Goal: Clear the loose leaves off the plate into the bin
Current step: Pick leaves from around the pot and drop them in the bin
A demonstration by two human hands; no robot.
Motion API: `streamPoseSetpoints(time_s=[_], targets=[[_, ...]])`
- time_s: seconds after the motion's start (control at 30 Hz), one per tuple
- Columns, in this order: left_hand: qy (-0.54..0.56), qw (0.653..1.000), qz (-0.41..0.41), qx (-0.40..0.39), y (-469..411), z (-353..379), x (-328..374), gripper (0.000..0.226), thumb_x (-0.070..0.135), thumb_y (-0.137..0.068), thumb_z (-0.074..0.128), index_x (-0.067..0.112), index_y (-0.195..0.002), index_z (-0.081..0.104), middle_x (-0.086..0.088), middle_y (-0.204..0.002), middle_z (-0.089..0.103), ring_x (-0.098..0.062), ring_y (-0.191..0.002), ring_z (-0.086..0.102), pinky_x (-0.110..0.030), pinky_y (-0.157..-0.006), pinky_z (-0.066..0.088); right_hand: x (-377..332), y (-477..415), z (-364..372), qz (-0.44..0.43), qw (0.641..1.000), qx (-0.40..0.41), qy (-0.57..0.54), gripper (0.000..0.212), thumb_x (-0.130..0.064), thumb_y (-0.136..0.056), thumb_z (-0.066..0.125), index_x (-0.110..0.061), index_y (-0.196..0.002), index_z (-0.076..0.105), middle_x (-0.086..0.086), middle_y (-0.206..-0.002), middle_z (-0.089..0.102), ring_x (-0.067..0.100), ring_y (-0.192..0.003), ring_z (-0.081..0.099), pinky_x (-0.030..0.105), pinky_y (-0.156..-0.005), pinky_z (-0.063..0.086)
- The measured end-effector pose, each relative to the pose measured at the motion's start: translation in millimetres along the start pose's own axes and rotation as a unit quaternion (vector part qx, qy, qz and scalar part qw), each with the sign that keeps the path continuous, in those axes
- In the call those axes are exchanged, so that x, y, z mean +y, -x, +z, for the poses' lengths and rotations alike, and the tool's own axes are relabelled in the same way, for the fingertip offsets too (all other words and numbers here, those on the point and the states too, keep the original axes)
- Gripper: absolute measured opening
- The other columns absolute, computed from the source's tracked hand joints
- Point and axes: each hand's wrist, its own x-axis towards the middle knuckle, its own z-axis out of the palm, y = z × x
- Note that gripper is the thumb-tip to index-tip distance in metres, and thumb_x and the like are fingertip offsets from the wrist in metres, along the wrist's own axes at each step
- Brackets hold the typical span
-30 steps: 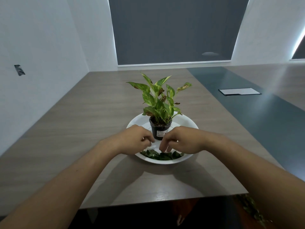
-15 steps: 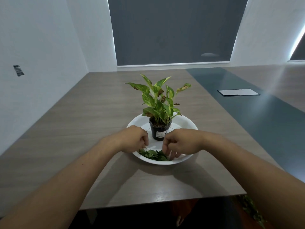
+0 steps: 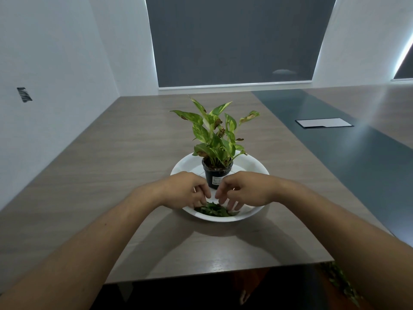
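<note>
A white plate [image 3: 254,168] sits on the wooden table with a small potted plant [image 3: 215,176] in a black pot at its middle. A pile of loose dark green leaves [image 3: 214,210] lies on the plate's near side. My left hand [image 3: 186,192] comes in from the left and my right hand [image 3: 244,190] from the right. Both hang over the near rim, fingers curled down and apart, with the fingertips touching the pile on either side. Neither hand has lifted any leaves. The hands hide part of the pile.
The table's near edge [image 3: 223,272] is close below my forearms. Beneath it at the lower right, some green leaves [image 3: 339,283] show in the dark. A white wall runs along the left. A flat grey panel [image 3: 324,123] lies far right.
The leaf pile has been drawn into a tighter heap at the plate's near middle. Both hands have lowered onto it and their fingers have spread.
</note>
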Motion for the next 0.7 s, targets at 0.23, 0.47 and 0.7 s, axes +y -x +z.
streamPoseSetpoints(time_s=[0.23, 0.47, 0.7], targets=[[-0.143, 0.989, -0.006, 0.03, 0.1, -7.4, -3.7, 0.024, 0.029, -0.104, 0.057, 0.03, -0.122, 0.073, 0.011, -0.121, 0.074, -0.01, -0.1, 0.069, -0.029, -0.086, 0.057, -0.4, 1.8, -2.6, 0.009, 0.993, -0.018, 0.115, 0.041, -0.023, -0.102, 0.056, -0.031, -0.141, 0.067, -0.019, -0.129, 0.072, 0.005, -0.087, 0.081, 0.014, -0.075, 0.059], [-0.065, 0.998, 0.006, -0.004, -1.5, -6.1, 4.2, 0.025, 0.021, -0.106, 0.056, 0.027, -0.122, 0.074, 0.011, -0.111, 0.08, -0.005, -0.093, 0.076, -0.025, -0.084, 0.06, -12.2, 3.5, -2.6, -0.011, 0.998, -0.034, 0.055, 0.043, -0.01, -0.103, 0.049, -0.025, -0.137, 0.072, -0.012, -0.127, 0.077, 0.017, -0.099, 0.081, 0.035, -0.091, 0.067], [-0.133, 0.99, -0.033, 0.024, -6.6, -0.8, -5.3, 0.026, 0.021, -0.105, 0.052, 0.027, -0.118, 0.074, 0.008, -0.115, 0.076, -0.011, -0.097, 0.072, -0.029, -0.083, 0.058, -9.2, 5.5, -2.6, 0.048, 0.981, -0.008, 0.19, 0.024, -0.018, -0.101, 0.054, -0.023, -0.114, 0.074, -0.004, -0.115, 0.081, 0.017, -0.098, 0.078, 0.036, -0.099, 0.06]])
